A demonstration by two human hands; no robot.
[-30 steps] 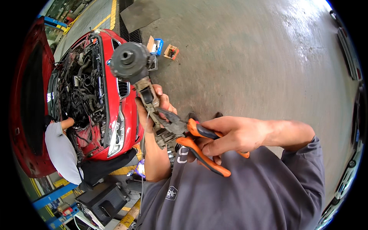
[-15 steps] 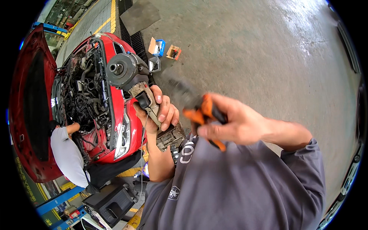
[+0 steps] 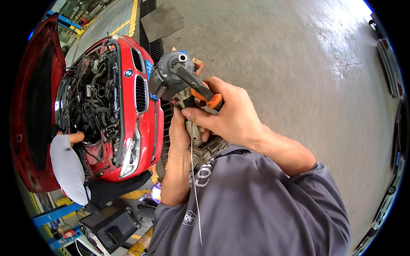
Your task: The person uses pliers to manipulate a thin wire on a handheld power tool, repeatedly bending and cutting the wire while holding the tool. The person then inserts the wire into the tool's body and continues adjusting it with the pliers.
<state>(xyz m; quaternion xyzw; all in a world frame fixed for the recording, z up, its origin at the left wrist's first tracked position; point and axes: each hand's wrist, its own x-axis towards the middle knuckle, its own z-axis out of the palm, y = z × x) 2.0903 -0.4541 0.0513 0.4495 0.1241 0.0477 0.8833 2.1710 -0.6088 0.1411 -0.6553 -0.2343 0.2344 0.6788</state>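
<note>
In my left hand point(image 3: 179, 132) is a worn, pistol-shaped power tool point(image 3: 168, 77) with a round grey metal head, a protruding stub and a dirty beige handle. My fingers are closed around that handle, mostly hidden behind my other hand. A thin pale wire point(image 3: 194, 183) hangs from the handle down across my shirt. My right hand point(image 3: 232, 111) grips pliers point(image 3: 213, 101) with orange and black handles. Their dark jaws lie over the tool's head, close to the stub; whether they pinch anything I cannot tell.
A red car point(image 3: 147, 128) with its hood raised stands on the left. A co-worker in a light grey shirt point(image 3: 70, 170) leans into its engine bay. A black cart point(image 3: 109, 226) is at the lower left. A dark mat point(image 3: 162, 21) lies on the concrete floor point(image 3: 273, 55).
My right hand has swung leftward, bringing the pliers from beside the power tool onto its head. The tool has turned and shifted to the right in view.
</note>
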